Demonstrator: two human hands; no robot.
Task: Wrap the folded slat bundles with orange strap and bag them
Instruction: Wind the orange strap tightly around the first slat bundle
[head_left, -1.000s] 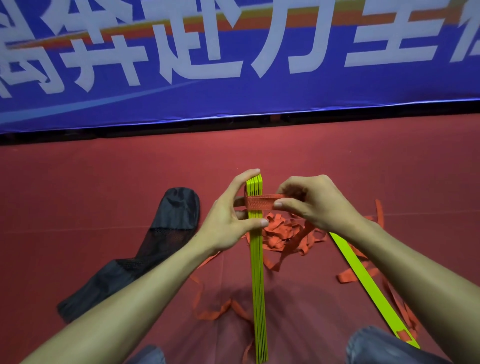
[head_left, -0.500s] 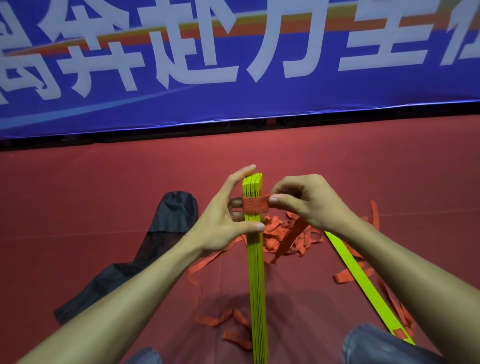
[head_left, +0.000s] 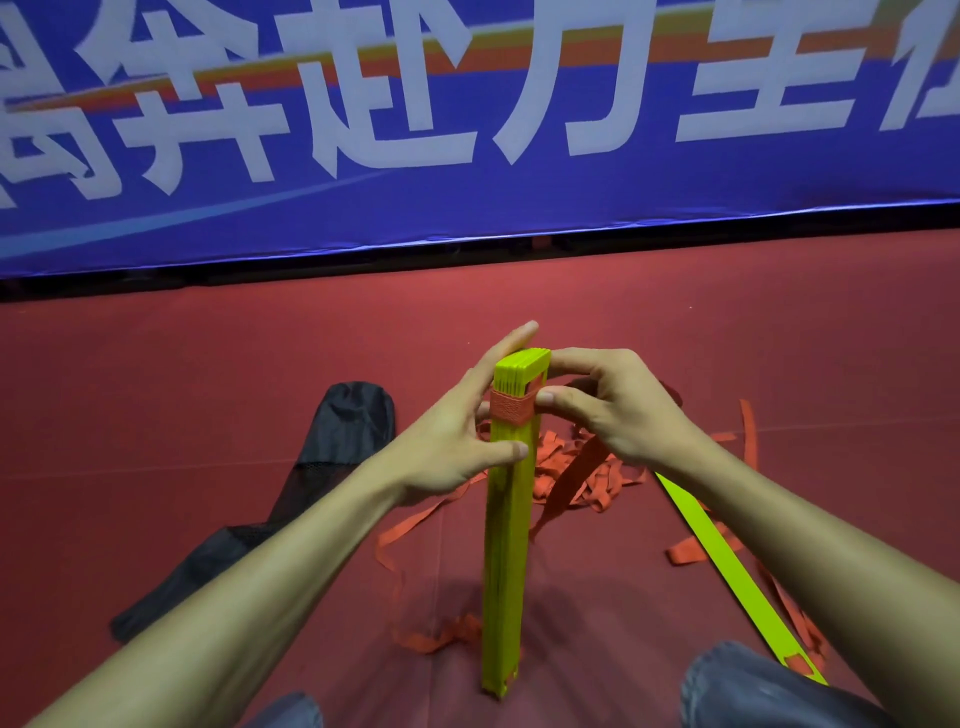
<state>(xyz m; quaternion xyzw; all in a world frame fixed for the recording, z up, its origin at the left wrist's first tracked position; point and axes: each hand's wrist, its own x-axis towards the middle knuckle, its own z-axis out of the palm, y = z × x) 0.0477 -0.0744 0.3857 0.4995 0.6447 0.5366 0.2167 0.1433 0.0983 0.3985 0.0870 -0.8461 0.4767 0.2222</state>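
Red floor (head_left: 208, 389) fills the lower part of the view, and a blue banner (head_left: 623, 208) with large white characters runs along its far edge. At the middle, a yellow-green bundle (head_left: 506, 545) of folded slats stands upright on its end on the floor, between the person's knees (head_left: 753, 686), which show in blue denim at the bottom edge. An orange strap (head_left: 511, 406) is wound as a band round the bundle just below its top. The left hand (head_left: 447, 447) holds the bundle from the left: its thumb presses on the near face below the band, while its long fingers reach up along the far side, the index tip showing above the top. The right hand (head_left: 618, 410) is curled at the bundle's upper right, its thumb tip pinching the strap at the band's right edge and its index finger hooked against the top corner of the slats. A length of strap drops from beneath this hand to a loose pile (head_left: 597, 473) of orange webbing on the floor just behind the bundle. A black mesh bag (head_left: 332, 457) lies flat on the floor to the left, apart from the bundle. To the right, a single slat (head_left: 727, 564) lies on the floor, slanting under the right forearm, with more orange webbing beside it.
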